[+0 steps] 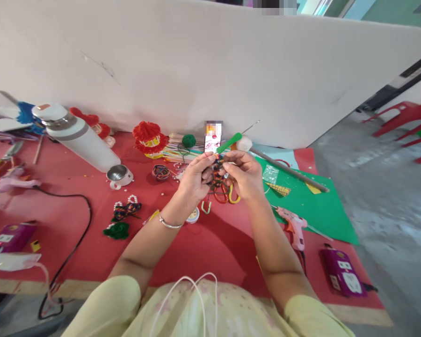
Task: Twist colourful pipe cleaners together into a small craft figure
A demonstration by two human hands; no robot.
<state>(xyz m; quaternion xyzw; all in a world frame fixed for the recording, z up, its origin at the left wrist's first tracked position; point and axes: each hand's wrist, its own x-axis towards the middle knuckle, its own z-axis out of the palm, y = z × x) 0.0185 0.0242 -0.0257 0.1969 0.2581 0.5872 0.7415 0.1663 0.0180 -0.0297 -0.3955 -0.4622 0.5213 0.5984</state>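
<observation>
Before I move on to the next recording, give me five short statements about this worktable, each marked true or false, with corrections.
1. The left hand and right hand both have fingers on the multicoloured yarn. True.

2. The bracelet is on the right wrist. False: the bracelet is on the left wrist.

3. A phone with a lit screen shows beyond the hands. True.

4. The dark green yarn ball sits inside the cup. False: the yarn ball is apart from the cup, farther back and to its right.

5. A pink glue gun lies to the right of the right forearm. True.
</observation>
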